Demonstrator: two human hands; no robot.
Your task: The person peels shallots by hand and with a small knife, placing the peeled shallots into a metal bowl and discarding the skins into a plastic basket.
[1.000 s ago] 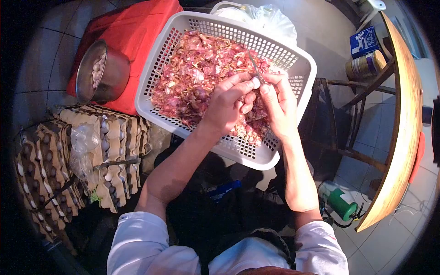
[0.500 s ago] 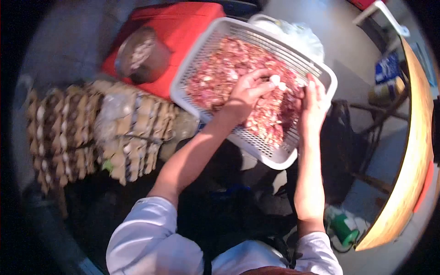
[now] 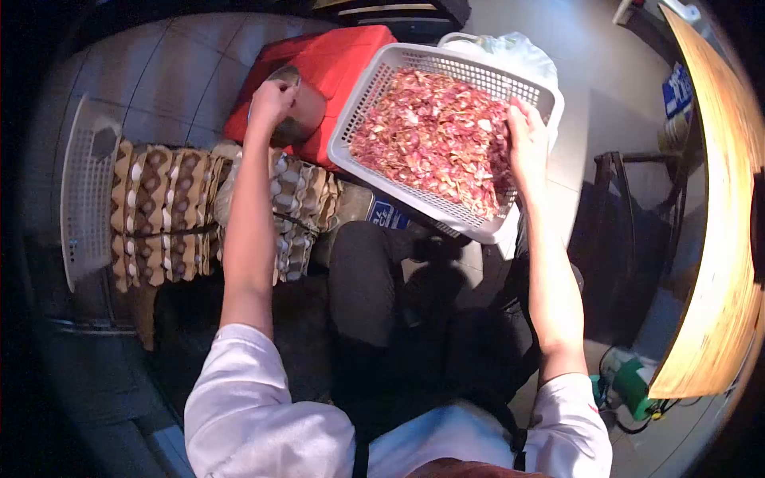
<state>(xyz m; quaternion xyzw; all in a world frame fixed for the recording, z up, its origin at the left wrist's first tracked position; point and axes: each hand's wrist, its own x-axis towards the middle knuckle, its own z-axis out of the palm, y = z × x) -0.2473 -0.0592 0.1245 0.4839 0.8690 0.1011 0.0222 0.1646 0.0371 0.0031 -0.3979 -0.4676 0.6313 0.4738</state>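
My left hand is over the metal pot at the upper left, its fingers bent and closed at the rim. Whatever they hold, if anything, is hidden. A grey-white plastic basket is full of reddish, papery pieces that look like garlic cloves and skins, with a pale clove on top. At the basket's right side, my right hand rests over the pieces, fingers loosely extended and slightly bent. Nothing shows clearly between them.
The pot stands on a red box. Stacked egg trays with eggs lie at the left beside a white perforated basket. A plastic bag is behind the full basket. A wooden board edges the right, above a green object.
My left hand has moved left from above the basket, where it held white cloves, to the pot. My right hand stays at the basket's right side. The view has shifted.
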